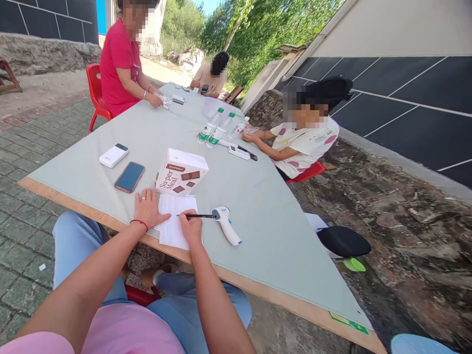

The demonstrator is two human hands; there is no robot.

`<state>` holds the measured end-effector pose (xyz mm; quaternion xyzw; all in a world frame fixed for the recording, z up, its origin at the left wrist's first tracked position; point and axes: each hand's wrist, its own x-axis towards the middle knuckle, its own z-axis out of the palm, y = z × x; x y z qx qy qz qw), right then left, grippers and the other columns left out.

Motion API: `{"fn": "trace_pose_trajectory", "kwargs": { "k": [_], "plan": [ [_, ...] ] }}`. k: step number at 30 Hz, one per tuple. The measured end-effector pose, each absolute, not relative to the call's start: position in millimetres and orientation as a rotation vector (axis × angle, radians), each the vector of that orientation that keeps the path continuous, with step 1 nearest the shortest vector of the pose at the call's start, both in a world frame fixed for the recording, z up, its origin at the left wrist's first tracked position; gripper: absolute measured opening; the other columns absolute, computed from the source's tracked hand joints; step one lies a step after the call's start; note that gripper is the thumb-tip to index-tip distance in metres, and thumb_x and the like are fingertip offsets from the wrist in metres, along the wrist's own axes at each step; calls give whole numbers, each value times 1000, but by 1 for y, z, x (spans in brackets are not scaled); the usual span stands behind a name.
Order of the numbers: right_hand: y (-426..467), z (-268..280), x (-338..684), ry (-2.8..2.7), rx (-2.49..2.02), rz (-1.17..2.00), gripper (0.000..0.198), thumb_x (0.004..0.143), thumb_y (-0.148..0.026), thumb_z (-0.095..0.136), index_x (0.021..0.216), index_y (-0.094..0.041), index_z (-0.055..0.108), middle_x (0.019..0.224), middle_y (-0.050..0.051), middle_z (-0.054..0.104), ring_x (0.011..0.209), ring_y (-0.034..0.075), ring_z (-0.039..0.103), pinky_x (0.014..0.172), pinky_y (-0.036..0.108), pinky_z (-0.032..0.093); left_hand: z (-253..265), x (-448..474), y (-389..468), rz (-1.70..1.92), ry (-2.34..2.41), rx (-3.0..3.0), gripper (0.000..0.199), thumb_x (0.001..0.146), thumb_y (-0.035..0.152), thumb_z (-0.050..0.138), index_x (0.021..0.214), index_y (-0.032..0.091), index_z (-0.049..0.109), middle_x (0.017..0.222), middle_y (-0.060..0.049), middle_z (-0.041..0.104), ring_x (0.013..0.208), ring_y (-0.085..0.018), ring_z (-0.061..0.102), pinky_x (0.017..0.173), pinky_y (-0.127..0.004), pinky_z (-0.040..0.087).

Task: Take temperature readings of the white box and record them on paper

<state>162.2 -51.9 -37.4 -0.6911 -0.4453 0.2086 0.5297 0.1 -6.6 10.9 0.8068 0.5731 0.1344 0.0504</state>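
A white sheet of paper (172,237) with faint rows of marks lies at the table's near edge. Resting flat across its left side is my left hand (148,210), fingers spread, with a ring and a red cord at the wrist. My right hand (191,228) grips a black pencil (201,216), its tip on or just above the paper. Just behind the sheet stands a white "Super Meal" box (182,172). To the right of my right hand is a white and blue infrared thermometer (227,226). A smartphone (130,177) lies left of the box.
A white power bank (114,155) sits beyond the phone. Two green-capped water bottles (213,129) stand mid-table, near a white device (239,152). Three people sit around the table (273,255): one in red (120,64), one at the far end, one at right (302,142).
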Motion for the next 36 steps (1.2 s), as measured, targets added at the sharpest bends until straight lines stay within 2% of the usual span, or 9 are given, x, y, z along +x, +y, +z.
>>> {"fn": "trace_pose_trajectory", "kwargs": {
  "k": [22, 36],
  "plan": [
    [-53, -34, 161, -1039, -1689, 469, 18, 66, -41, 50, 65, -24, 52, 55, -3, 58, 58, 19, 54, 60, 30, 43, 11, 0, -7, 445, 1722, 2442, 97, 72, 64, 59, 147, 11, 28, 145, -21, 40, 138, -39, 29, 115, -56, 14],
    [-52, -36, 161, -1038, -1681, 454, 18, 64, -41, 49, 64, -24, 53, 56, -2, 59, 59, 19, 55, 61, 30, 44, 11, -1, -7, 437, 1723, 2441, 97, 72, 64, 60, 146, 9, 29, 145, -21, 40, 138, -37, 30, 115, -56, 15]
  ]
}}
